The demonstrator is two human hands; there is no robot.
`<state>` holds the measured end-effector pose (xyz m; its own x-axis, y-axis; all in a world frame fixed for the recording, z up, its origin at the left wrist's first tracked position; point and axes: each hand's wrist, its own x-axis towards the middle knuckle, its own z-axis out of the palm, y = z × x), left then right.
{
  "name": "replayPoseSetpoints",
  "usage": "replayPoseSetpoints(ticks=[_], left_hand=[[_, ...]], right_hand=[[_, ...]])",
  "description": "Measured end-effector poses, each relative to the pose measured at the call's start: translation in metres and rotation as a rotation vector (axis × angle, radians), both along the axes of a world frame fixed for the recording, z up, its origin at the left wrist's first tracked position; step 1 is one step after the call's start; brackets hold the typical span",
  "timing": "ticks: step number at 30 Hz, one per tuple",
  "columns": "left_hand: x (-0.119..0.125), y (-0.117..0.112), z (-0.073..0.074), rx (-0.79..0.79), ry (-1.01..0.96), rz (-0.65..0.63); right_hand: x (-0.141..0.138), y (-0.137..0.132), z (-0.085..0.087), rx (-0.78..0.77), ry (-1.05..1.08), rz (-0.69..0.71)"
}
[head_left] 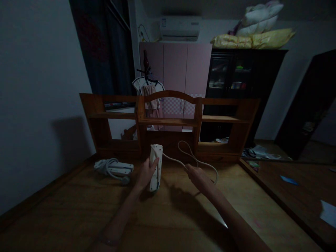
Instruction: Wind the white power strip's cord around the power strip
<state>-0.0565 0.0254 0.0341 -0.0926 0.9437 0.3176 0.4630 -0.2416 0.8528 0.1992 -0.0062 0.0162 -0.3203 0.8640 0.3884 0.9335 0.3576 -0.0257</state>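
Note:
My left hand (148, 172) is closed around a white power strip (156, 178), which it holds upright just above the wooden desk. From the strip's upper part a pale cord (174, 160) runs across to my right hand (196, 176), whose fingers are closed on it. Beyond that hand the cord makes a loose loop above the desk and to the right; its end is hidden. A second power strip (123, 168) lies on the desk to the left, its cord wound about it and the plug (125, 180) resting at its front.
A wooden shelf rack (170, 122) stands along the back of the desk (162, 224). On the left is a wall (44, 105). The desk's raised right edge (278, 199) borders a lower brown surface with a blue packet (288, 180) and white paper (328, 212).

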Motion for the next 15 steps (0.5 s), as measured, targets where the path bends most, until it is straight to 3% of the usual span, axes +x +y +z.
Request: replayPoseSetpoints(ticks=[3, 8, 12, 15], left_hand=[[0.003, -0.006, 0.003, 0.021, 0.206, 0.152], [0.01, -0.006, -0.004, 0.113, 0.329, 0.206], [0.014, -0.001, -0.018, 0.171, 0.353, 0.168], [0.021, -0.002, -0.025, 0.215, 0.407, 0.024]], right_hand=[[-0.006, -0.006, 0.002, 0.117, 0.0, 0.04], [-0.02, -0.028, 0.019, 0.234, -0.156, 0.102], [-0.03, -0.041, 0.026, 0.261, -0.246, 0.201], [-0.033, -0.044, 0.026, 0.279, -0.291, 0.269]])
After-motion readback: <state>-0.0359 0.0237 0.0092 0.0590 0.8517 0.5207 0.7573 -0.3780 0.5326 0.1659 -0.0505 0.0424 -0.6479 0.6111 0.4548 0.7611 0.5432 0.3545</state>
